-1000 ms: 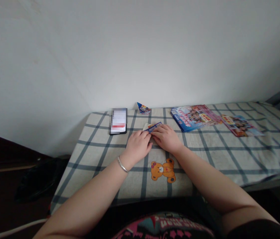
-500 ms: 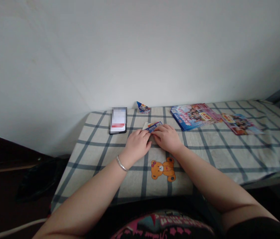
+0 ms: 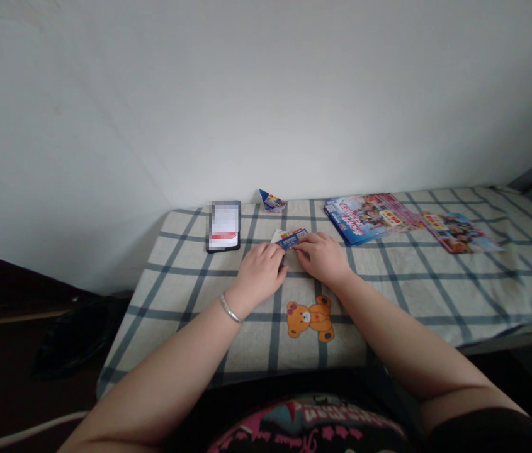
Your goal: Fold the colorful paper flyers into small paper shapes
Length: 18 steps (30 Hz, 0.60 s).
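Observation:
A small folded piece of printed paper [image 3: 290, 240], blue, white and red, lies on the checked tablecloth [image 3: 190, 283] between my hands. My left hand [image 3: 260, 270], with a silver bangle at its wrist, has its fingers closed on the paper's near left edge. On the right edge, my right hand [image 3: 323, 258] pinches the paper between thumb and fingers. Part of the paper is hidden beneath the fingers of both hands. Behind it stands a folded paper shape [image 3: 272, 201] in blue and mixed colours, close to the wall.
A phone [image 3: 225, 226] with a blurred screen lies left of the paper. To the right are a stack of printed flyers [image 3: 369, 217] and further flyers [image 3: 461, 233]. A bear picture [image 3: 310, 319] is on the cloth near me. A black bag [image 3: 79, 336] is at lower left.
My right hand has shifted slightly right along the folded paper, leaving more of its blue strip showing. My left hand stays nearly in place.

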Each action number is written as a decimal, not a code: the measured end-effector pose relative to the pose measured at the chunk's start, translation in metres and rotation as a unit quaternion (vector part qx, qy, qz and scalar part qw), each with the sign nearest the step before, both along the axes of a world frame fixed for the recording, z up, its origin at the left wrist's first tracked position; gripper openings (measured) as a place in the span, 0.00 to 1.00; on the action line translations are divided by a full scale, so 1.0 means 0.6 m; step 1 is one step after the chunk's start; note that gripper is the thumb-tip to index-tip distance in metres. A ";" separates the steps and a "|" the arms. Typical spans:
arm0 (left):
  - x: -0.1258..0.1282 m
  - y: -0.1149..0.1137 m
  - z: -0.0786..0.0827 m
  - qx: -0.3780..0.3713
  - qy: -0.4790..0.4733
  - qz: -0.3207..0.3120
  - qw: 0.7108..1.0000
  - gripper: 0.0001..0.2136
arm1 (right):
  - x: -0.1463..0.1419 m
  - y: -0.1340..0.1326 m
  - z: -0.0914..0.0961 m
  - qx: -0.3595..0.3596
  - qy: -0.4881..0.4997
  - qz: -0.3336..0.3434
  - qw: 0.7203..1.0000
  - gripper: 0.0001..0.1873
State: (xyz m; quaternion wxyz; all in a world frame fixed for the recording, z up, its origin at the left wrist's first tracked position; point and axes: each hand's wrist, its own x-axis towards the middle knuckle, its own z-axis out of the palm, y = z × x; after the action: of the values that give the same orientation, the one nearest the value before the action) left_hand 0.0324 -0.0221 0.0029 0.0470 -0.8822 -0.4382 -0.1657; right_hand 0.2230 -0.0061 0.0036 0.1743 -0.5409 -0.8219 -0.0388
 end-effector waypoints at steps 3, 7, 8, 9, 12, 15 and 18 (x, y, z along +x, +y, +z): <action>0.000 0.001 0.000 0.000 -0.002 -0.004 1.000 0.10 | 0.001 0.000 0.003 0.015 -0.023 -0.031 0.999 0.15; 0.000 0.002 -0.001 -0.002 -0.011 -0.002 1.000 0.10 | 0.007 0.004 0.007 0.021 -0.043 -0.076 0.996 0.16; 0.000 0.002 -0.002 -0.003 -0.013 0.000 1.000 0.10 | 0.009 0.005 0.008 0.023 -0.043 -0.088 0.995 0.16; -0.001 0.002 -0.002 -0.005 -0.015 0.001 1.000 0.10 | 0.010 0.006 0.008 0.026 -0.042 -0.098 0.994 0.17; -0.002 0.002 -0.003 -0.011 -0.017 -0.002 1.000 0.10 | 0.015 0.009 0.007 0.038 -0.043 -0.113 0.992 0.16; -0.002 0.002 -0.001 -0.012 -0.019 -0.004 1.000 0.10 | 0.018 0.009 0.004 0.050 -0.045 -0.120 0.990 0.15; -0.002 0.002 0.002 -0.008 -0.016 -0.004 1.000 0.09 | 0.020 0.010 -0.001 0.052 -0.042 -0.130 0.989 0.13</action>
State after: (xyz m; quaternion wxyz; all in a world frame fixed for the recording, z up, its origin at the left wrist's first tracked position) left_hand 0.0310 -0.0209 0.0039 0.0326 -0.8815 -0.4368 -0.1764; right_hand 0.2347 -0.0003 0.0032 0.1611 -0.6314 -0.7479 -0.1268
